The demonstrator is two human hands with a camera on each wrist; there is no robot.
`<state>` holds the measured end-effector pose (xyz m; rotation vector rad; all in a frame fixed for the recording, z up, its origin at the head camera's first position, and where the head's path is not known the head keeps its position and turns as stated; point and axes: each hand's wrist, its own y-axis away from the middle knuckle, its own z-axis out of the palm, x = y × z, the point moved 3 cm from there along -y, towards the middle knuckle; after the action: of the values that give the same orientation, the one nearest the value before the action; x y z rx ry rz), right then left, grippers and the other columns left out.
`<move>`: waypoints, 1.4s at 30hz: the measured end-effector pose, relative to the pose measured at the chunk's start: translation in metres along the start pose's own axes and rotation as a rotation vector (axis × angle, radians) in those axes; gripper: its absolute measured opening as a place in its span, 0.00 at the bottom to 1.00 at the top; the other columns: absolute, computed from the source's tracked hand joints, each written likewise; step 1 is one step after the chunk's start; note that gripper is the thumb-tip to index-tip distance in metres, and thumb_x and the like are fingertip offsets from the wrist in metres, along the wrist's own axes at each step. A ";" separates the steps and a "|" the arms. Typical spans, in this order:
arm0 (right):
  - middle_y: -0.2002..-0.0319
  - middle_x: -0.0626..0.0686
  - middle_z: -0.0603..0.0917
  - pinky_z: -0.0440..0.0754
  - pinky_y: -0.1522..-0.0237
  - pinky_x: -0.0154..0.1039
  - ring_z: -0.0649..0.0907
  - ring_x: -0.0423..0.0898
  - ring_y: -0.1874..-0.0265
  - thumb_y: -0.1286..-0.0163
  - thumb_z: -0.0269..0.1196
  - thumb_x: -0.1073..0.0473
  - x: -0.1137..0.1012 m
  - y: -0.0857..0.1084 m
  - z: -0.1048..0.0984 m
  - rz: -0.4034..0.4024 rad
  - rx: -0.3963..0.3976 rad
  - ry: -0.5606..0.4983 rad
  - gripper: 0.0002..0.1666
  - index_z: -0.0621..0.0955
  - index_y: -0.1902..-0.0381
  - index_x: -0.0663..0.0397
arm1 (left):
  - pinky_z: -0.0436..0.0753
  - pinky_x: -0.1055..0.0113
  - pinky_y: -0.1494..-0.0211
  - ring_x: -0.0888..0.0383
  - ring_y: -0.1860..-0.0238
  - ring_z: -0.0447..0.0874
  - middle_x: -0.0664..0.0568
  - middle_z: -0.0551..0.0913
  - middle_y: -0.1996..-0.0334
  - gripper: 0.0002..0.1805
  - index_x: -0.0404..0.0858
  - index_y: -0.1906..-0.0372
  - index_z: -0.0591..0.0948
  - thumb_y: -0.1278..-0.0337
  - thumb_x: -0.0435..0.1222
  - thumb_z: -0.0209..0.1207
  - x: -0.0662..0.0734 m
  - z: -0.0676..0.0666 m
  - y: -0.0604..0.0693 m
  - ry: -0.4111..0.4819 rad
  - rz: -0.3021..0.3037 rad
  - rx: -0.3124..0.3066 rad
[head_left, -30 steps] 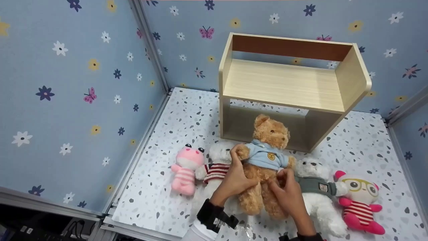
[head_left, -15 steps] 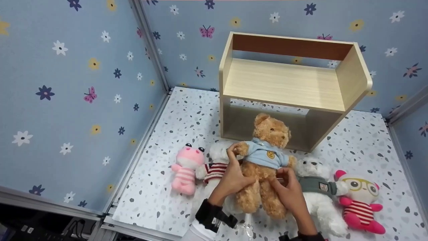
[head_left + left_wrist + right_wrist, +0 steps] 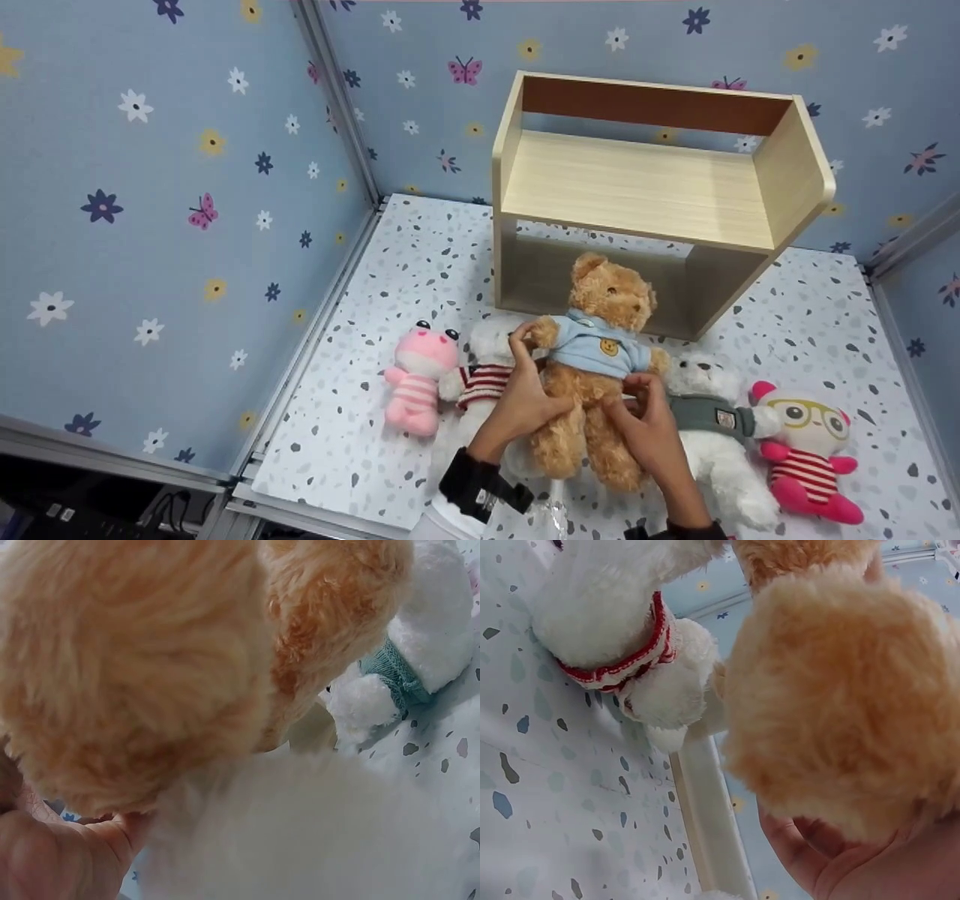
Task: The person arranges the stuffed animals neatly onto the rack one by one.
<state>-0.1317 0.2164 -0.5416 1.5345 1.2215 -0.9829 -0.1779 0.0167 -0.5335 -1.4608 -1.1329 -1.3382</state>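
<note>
A brown teddy bear (image 3: 581,386) in a light blue hoodie is held in front of the shelf, its head toward it. My left hand (image 3: 521,397) grips the bear's side on the left, thumb over the hip and fingers up by its arm. On the other side my right hand (image 3: 652,427) holds it at the hip, thumb in front. Furry brown legs fill much of the left wrist view, beside part of my left hand (image 3: 67,847). In the right wrist view my right hand (image 3: 870,862) shows below a brown leg. The bear's back is hidden.
A two-level wooden shelf (image 3: 637,187) stands behind. Left lie a pink plush toy (image 3: 416,382) and a white bear in a striped sweater (image 3: 484,382). Right lie a white bear in a green sweater (image 3: 709,420) and a panda-like plush in glasses (image 3: 810,457).
The bear has shifted very slightly within nearly the same spot, its legs a little to the left of where they were. Both hands keep their hold.
</note>
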 end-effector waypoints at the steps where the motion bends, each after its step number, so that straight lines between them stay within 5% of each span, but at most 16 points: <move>1: 0.41 0.61 0.78 0.81 0.55 0.33 0.83 0.44 0.51 0.27 0.65 0.57 0.000 0.000 0.000 -0.001 0.000 -0.001 0.28 0.65 0.37 0.56 | 0.77 0.51 0.34 0.43 0.34 0.73 0.39 0.63 0.28 0.64 0.60 0.24 0.43 0.67 0.28 0.68 0.000 0.000 0.000 -0.003 0.001 0.000; 13: 0.42 0.63 0.78 0.80 0.55 0.34 0.81 0.44 0.55 0.34 0.70 0.66 -0.003 0.000 -0.002 -0.024 0.018 -0.046 0.35 0.64 0.35 0.58 | 0.69 0.43 0.27 0.39 0.26 0.64 0.36 0.57 0.23 0.68 0.63 0.22 0.41 0.67 0.29 0.69 0.001 0.000 0.000 0.023 -0.007 -0.002; 20: 0.39 0.63 0.78 0.78 0.52 0.32 0.80 0.44 0.54 0.35 0.72 0.62 -0.006 0.000 -0.003 -0.008 0.012 -0.019 0.40 0.63 0.32 0.56 | 0.65 0.42 0.23 0.40 0.22 0.58 0.36 0.53 0.21 0.69 0.58 0.20 0.40 0.67 0.28 0.68 0.000 0.000 0.000 0.023 0.007 -0.006; 30: 0.41 0.64 0.79 0.78 0.55 0.32 0.80 0.43 0.56 0.38 0.72 0.67 -0.005 -0.001 -0.004 -0.058 0.026 -0.003 0.44 0.61 0.30 0.57 | 0.72 0.52 0.29 0.45 0.25 0.62 0.40 0.52 0.21 0.67 0.64 0.22 0.39 0.63 0.26 0.66 0.001 0.001 -0.001 0.120 0.013 -0.044; 42: 0.40 0.64 0.76 0.79 0.55 0.33 0.79 0.46 0.55 0.40 0.74 0.66 -0.010 0.000 -0.004 -0.067 0.026 0.001 0.48 0.59 0.29 0.57 | 0.71 0.52 0.27 0.44 0.26 0.65 0.38 0.56 0.22 0.67 0.64 0.22 0.41 0.65 0.24 0.66 0.003 0.000 -0.002 0.102 0.015 -0.032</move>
<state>-0.1337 0.2178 -0.5311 1.5232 1.2725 -1.0451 -0.1793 0.0177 -0.5307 -1.4045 -1.0374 -1.4105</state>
